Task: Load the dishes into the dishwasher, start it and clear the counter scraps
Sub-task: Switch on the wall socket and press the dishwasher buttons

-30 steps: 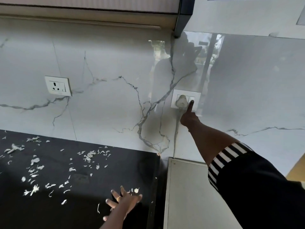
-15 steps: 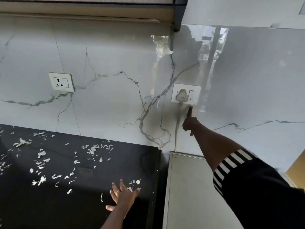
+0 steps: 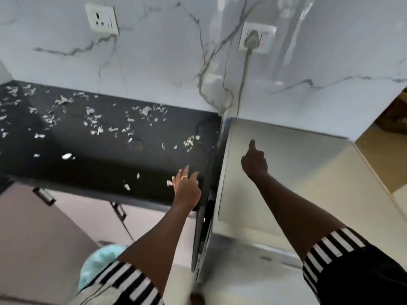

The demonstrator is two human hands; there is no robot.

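Note:
White vegetable scraps (image 3: 94, 122) lie scattered over the black counter (image 3: 99, 170). My left hand (image 3: 187, 188) rests flat on the counter near its right edge, fingers spread, a ring on one finger, a scrap just beside it. To the right stands the silver dishwasher (image 3: 297, 172), seen from above. My right hand (image 3: 254, 160) hovers over its top with the index finger pointing up and the other fingers curled, holding nothing. On the marble wall, a plug sits in the socket (image 3: 255, 38), its cord (image 3: 243, 84) running down behind the dishwasher.
A second wall socket (image 3: 102, 18) has nothing plugged in, at upper left. Cabinet doors with dark handles (image 3: 44, 195) sit below the counter. Something teal (image 3: 99, 265) shows low beside my left arm. An opening to another room (image 3: 385, 155) lies at the right.
My right hand has come down from the socket switch to above the dishwasher top. The view has tilted downward. My left hand stays on the counter.

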